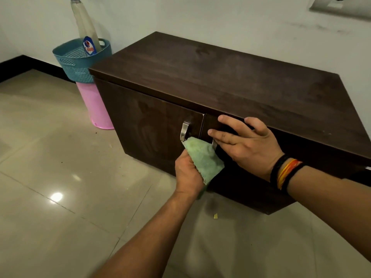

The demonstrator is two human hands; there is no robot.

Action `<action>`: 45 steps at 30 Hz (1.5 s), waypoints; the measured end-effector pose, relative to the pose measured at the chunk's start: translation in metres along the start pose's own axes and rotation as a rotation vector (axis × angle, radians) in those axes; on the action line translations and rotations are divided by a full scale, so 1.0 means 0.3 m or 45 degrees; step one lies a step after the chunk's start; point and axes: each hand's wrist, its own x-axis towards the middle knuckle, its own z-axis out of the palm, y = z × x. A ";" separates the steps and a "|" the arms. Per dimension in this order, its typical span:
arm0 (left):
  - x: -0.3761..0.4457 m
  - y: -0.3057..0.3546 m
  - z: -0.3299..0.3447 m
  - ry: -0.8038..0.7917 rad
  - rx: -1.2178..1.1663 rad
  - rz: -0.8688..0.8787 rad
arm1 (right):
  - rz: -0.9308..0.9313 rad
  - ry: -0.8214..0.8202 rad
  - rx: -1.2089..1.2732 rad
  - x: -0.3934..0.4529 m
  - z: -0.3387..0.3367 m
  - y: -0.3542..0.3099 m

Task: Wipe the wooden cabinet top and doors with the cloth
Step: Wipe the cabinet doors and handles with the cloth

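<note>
the only writing i can make out from here is on the spray bottle (86,27) standing in the teal basket (80,63) left of the cabinet: a blue, shield-shaped label (89,46) with red lettering on a white band that reads roughly "colin", though the letters are small and i can't be sure of every one. above that word there is a small reddish emblem too blurred to read. i can read nothing else anywhere in my view.

arms bare, no sleeves | right wrist (285,171): black, orange, yellow bands (stacked)
</note>
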 end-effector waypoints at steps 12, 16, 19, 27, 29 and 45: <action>-0.013 0.036 0.030 -0.021 -0.060 -0.043 | 0.059 0.090 0.015 -0.017 0.026 -0.015; 0.002 0.054 0.003 -0.110 0.477 0.246 | 0.048 0.071 0.028 -0.017 0.026 -0.014; 0.057 0.114 0.002 -0.173 0.908 0.346 | 0.058 0.056 0.010 -0.023 0.030 -0.014; 0.002 0.014 0.007 -0.020 0.150 0.085 | 0.037 0.065 -0.012 -0.022 0.030 -0.017; 0.020 -0.001 -0.008 -0.034 0.143 0.062 | 0.023 0.048 -0.005 -0.021 0.028 -0.015; 0.020 0.007 -0.020 -0.041 0.597 0.187 | 0.004 0.028 -0.059 -0.019 0.028 -0.014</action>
